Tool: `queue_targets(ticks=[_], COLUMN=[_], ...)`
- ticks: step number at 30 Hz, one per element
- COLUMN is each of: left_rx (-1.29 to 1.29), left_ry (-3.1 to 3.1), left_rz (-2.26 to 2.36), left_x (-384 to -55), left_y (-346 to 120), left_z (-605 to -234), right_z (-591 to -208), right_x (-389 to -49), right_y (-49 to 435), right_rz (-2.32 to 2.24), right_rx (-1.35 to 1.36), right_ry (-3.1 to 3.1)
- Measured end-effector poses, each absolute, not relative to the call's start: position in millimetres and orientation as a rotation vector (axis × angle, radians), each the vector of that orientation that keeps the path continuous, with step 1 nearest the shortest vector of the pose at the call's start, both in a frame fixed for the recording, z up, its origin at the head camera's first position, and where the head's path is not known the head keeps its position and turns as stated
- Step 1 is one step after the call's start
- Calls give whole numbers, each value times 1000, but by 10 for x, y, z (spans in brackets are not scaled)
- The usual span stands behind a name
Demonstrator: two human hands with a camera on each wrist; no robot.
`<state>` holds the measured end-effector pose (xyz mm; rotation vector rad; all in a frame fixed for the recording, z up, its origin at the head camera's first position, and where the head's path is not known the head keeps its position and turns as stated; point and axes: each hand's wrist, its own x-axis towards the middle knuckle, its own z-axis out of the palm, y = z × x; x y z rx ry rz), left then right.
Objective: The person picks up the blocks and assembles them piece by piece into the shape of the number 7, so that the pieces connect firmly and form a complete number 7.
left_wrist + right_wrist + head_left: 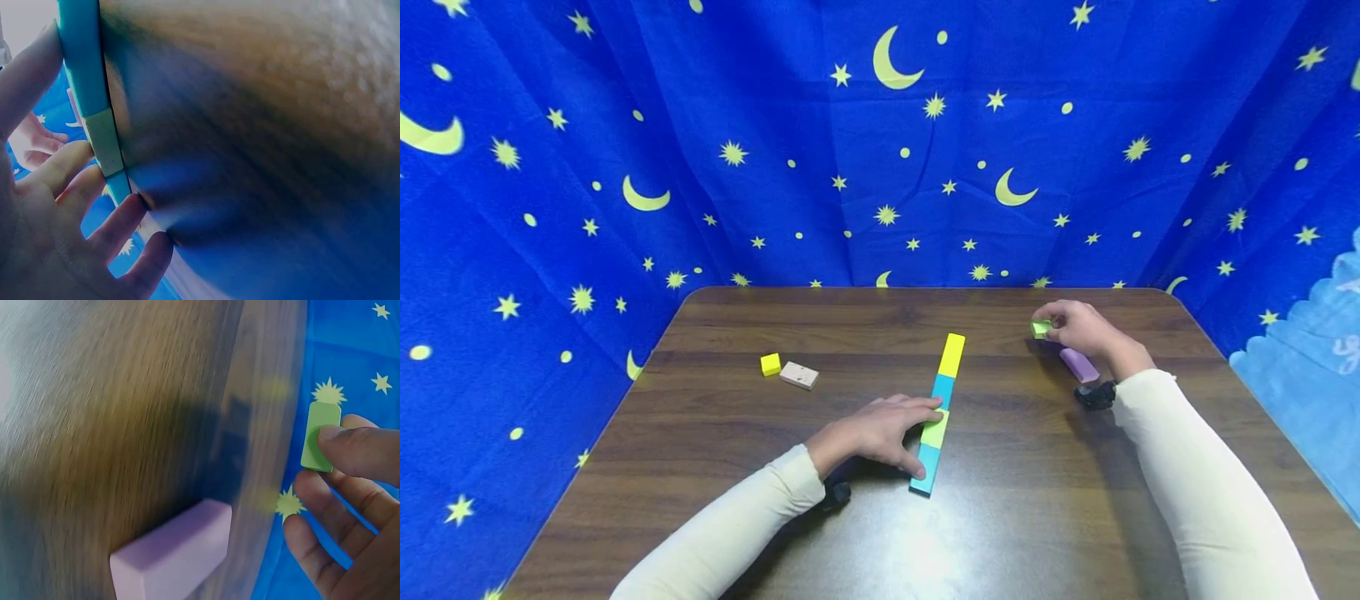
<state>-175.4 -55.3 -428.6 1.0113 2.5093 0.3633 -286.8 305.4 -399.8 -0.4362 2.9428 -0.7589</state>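
A straight row of domino-like blocks runs away from the person: a blue block [926, 472] nearest, then a light green block [935, 430], another blue block [943, 387] and a yellow block [952, 355] farthest. My left hand [880, 429] reaches over from the left, fingers spread, with the thumb at the nearest blue block and fingertips along the row's side. At the far right, my right hand [1084, 329] pinches a green block [314, 447] between thumb and fingers, raised off the table. Below that hand lies a purple block [175, 553].
On the left of the wooden table [700, 450] lie a small yellow block [771, 364] and a pale pinkish block [799, 375]. A blue curtain [820, 150] with moons and stars hangs behind and beside the table.
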Motion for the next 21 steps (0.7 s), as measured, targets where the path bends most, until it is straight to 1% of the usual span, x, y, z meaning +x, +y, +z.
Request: queue_targets(ticks=[9, 17, 21], left_rx=[1015, 1012, 1004], left_ry=[2504, 2495, 2481], left_rz=[377, 378, 390], left_x=[-1768, -1787, -1778], left_y=[-547, -542, -547], left_z=[-4300, -4278, -4282], right_z=[-4101, -4101, -4174], right_x=[-3004, -3064, -3102], right_y=[2851, 2589, 2495], right_rz=[-826, -941, -942], right_rx=[-414, -277, -308], right_ry=[2897, 2789, 2786])
